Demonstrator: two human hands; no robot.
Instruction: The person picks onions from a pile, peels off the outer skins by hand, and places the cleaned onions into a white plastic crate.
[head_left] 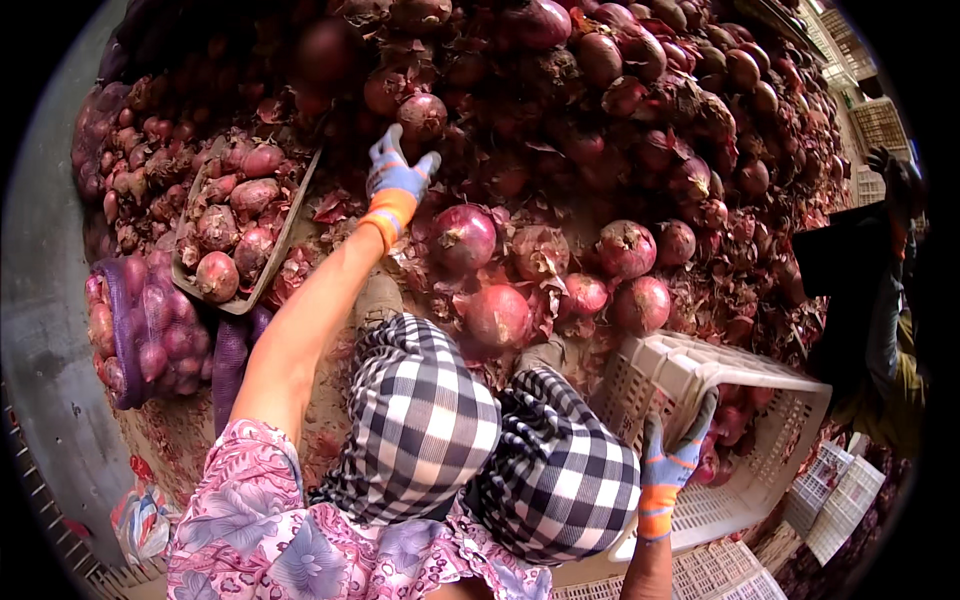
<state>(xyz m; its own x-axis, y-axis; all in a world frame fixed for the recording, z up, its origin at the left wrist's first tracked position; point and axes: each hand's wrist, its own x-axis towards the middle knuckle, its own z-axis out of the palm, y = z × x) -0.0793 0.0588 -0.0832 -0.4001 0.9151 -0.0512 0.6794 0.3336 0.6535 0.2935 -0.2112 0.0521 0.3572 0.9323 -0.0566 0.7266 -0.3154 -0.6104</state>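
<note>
My left hand point(400, 172), in a grey-blue glove with an orange cuff, reaches forward to the onion pile point(560, 110). Its fingers are spread, with nothing in them, just below a red onion point(422, 117). At the lower right, my right hand point(670, 465) wears a matching glove. It is at the near rim of a white plastic crate point(760, 505), thumb and fingers apart; contact is hard to judge. The crate lies tilted and has several red onions point(728, 430) inside. Several large onions point(498, 315) lie loose between my knees and the pile.
Left of my arm is a shallow tray point(292, 215) of onions, with a purple mesh sack point(150, 330) of onions nearby. A blurred onion point(330, 48) shows at the top. Another person's gloved hand point(895, 185) is at the far right. More crates point(840, 505) stand at lower right.
</note>
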